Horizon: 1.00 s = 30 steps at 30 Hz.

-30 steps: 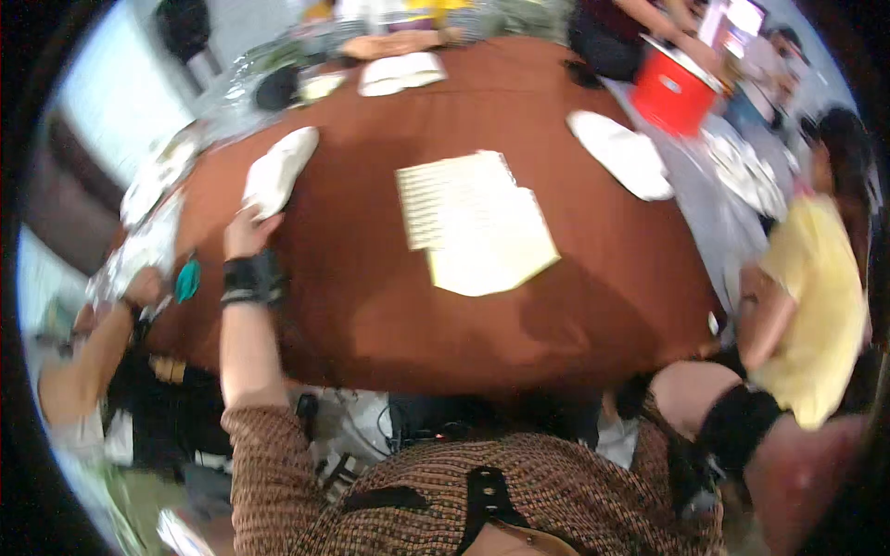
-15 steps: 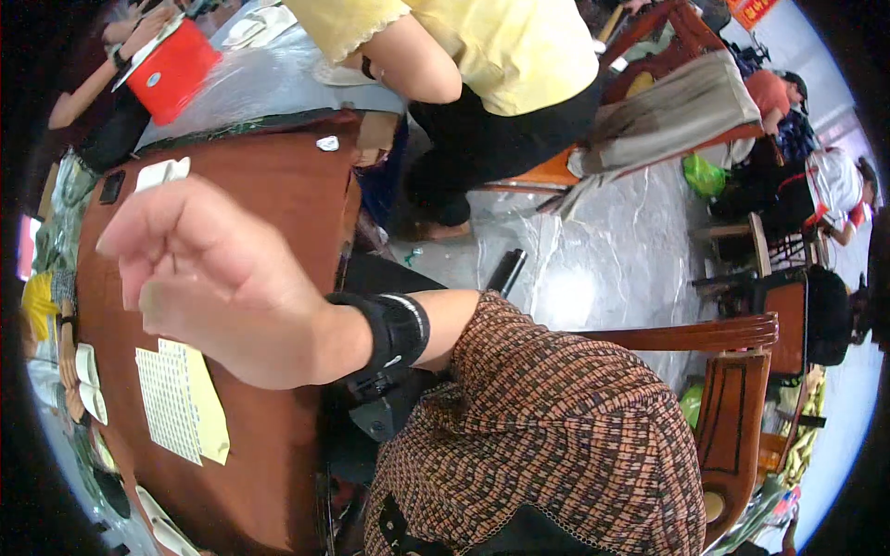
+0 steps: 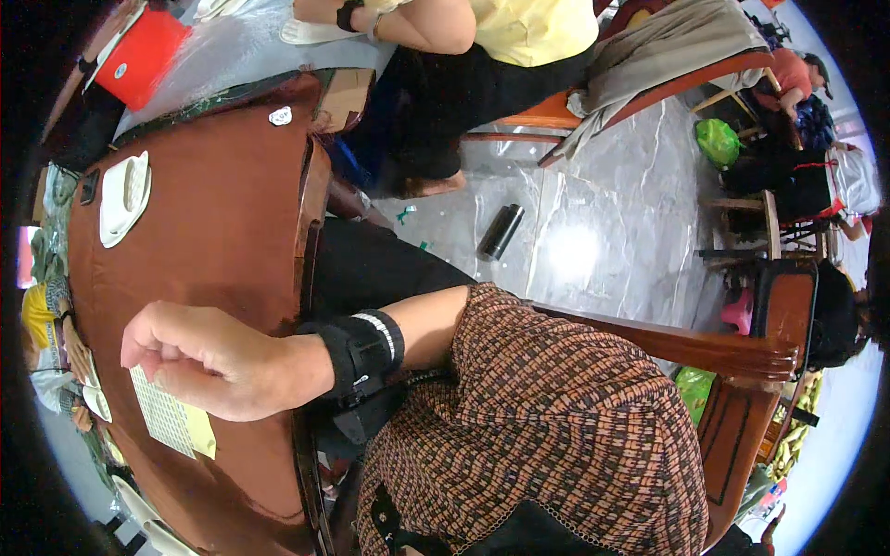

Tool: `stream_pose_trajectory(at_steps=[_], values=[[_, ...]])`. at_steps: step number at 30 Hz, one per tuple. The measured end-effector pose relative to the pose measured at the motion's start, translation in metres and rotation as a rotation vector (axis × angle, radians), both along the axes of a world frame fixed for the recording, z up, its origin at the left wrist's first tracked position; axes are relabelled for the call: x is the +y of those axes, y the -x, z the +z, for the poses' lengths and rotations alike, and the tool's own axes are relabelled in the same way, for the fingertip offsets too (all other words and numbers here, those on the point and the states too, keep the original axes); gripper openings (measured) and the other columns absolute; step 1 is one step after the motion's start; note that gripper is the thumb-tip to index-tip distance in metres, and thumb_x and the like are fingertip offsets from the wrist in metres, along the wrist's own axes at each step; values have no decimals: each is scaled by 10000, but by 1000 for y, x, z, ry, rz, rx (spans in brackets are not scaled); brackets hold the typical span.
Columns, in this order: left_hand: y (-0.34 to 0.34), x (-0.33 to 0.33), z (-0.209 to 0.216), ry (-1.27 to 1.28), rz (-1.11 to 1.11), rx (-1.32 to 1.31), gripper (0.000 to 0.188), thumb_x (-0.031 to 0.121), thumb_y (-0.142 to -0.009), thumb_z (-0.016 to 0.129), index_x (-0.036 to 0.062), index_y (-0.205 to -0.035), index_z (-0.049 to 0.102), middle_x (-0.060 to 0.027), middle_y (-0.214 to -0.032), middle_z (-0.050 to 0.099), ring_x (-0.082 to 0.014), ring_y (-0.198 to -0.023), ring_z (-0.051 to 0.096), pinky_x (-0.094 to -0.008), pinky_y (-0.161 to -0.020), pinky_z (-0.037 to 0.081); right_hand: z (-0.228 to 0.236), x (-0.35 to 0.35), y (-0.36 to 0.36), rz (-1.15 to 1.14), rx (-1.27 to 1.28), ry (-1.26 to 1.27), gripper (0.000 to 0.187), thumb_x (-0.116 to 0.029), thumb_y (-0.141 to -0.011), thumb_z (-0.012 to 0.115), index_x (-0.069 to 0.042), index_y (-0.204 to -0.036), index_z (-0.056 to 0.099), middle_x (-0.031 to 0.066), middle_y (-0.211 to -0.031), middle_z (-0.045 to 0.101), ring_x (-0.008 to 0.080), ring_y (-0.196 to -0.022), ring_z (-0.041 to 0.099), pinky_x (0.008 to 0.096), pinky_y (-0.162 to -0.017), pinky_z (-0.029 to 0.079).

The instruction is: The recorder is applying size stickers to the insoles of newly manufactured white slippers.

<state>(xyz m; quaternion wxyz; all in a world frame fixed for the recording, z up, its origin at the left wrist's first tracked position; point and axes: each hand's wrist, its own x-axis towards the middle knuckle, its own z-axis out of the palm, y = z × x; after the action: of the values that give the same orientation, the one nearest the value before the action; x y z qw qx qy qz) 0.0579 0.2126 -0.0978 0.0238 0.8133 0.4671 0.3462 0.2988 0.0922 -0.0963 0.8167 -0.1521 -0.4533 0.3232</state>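
Note:
My right hand [image 3: 209,361] hovers over the brown table [image 3: 213,213], its fingers curled in toward the thumb, and I see nothing in it. A black band [image 3: 357,357] circles that wrist, below a patterned brown sleeve. Partly covered by the hand from this view, a white sheet with rows of small printed marks [image 3: 167,422] lies on the table. A yellow sheet [image 3: 201,435] lies beside it. Whether the fingers touch the sheets I cannot tell. My left hand is out of sight.
A white tray [image 3: 125,199], a dark phone [image 3: 90,186] and a small white piece [image 3: 280,116] lie on the table. A person in yellow [image 3: 533,32] stands close by. On the floor lies a black cylinder [image 3: 502,232]. The wooden chair arm [image 3: 667,347] is beside me.
The view has shifted, so the person in yellow appears higher up. My right hand has moved toward the sheets and its fingers curl more tightly. The black cylinder shows fully.

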Motion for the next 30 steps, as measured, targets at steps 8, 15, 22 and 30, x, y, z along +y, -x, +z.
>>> stream_pose_trajectory(at_steps=[8,15,22,30], values=[[86,-56,-5,-16,143,-129,769,527,-897,638,-25,-1386,422,-186,-1301,530,-344,-1132,553,-472,-938,481,-14,1,3,-21,-36,34,140,-16,-910,567,-24,-1045,531,99,-881,570,198,-727,567,332,-631,465],[194,-163,17,32,43,-241,835,575,-892,634,-30,-1411,384,-197,-1329,502,-363,-1153,537,-487,-951,474,-27,19,11,-43,-216,94,205,-45,-934,571,-29,-1137,544,80,-965,563,169,-785,588,299,-652,495],[139,-175,23,303,190,-453,602,221,-914,577,-58,-1423,414,-177,-1433,480,-282,-1309,476,-414,-1095,379,-34,59,7,302,-350,317,462,-119,-938,636,-16,-1348,448,139,-1207,586,182,-978,635,324,-825,546],[63,-179,35,590,-5,-1497,636,-4,-809,544,-74,-1423,393,-178,-1357,548,-268,-1231,561,-384,-1054,453,-3,69,2,740,-310,540,538,-227,-997,564,47,-1425,386,168,-1286,585,205,-1127,600,328,-802,561]])
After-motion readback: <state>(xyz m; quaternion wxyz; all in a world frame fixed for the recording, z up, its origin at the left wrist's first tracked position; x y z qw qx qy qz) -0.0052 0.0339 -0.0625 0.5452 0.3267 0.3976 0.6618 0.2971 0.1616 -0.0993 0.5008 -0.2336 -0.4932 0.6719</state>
